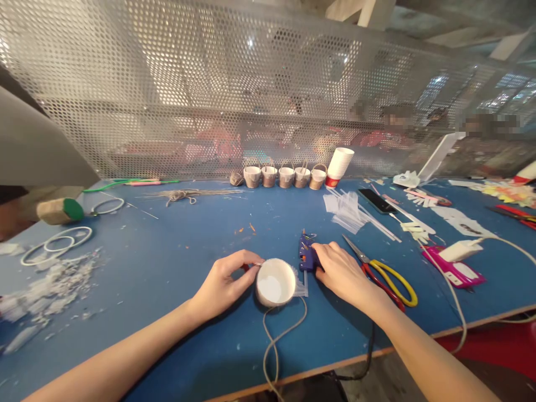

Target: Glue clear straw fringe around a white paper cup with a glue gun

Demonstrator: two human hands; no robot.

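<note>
A white paper cup (275,283) stands on the blue table in front of me, its open top facing up. My left hand (229,279) is closed at the cup's left rim, thumb and forefinger pinched together there. My right hand (335,268) is closed around the handle of a blue glue gun (306,254), which lies on the table right of the cup with its nozzle pointing away from me. A clear glue stick (305,283) sticks out of its back. Thin cord (274,340) trails from the cup's lower side towards the table's front edge.
Scissors (387,276) lie right of my right hand, beside a pink power strip (454,271) with a white cable. Small basket-like cups (286,177) and stacked paper cups (340,164) line the back. Glue sticks (349,212), a phone (376,201), rings (56,245) and scraps (62,285) lie around.
</note>
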